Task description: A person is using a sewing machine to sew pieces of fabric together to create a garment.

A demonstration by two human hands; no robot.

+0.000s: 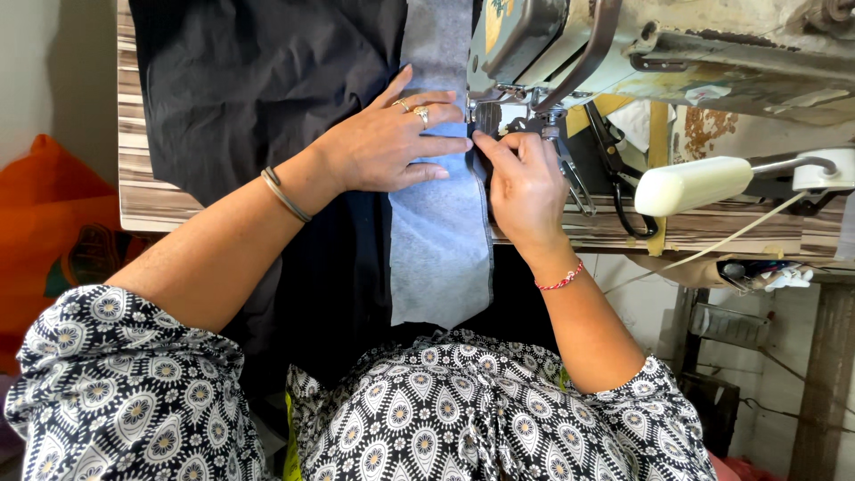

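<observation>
Striped wood-grain covers the table [147,200], on which a worn sewing machine [712,53] is mounted; black scissors [614,169] are laid beside it, and an orange bag [53,232] is seen on the floor at the left. Black fabric [258,80] is spread across the table, with a grey strip of lining [441,240] laid along its edge; the strip is run under the presser foot [488,116] and hangs off the table's front edge toward the lap. The left hand [392,142] is pressed flat on both layers, its fingers spread apart and clamped on nothing; the right hand [525,183] has its fingers drawn together on the seam edge just below the foot. Judged from this, the seam is under way; the long hanging part is probably yet to be stitched, though no stitching can be made out.
</observation>
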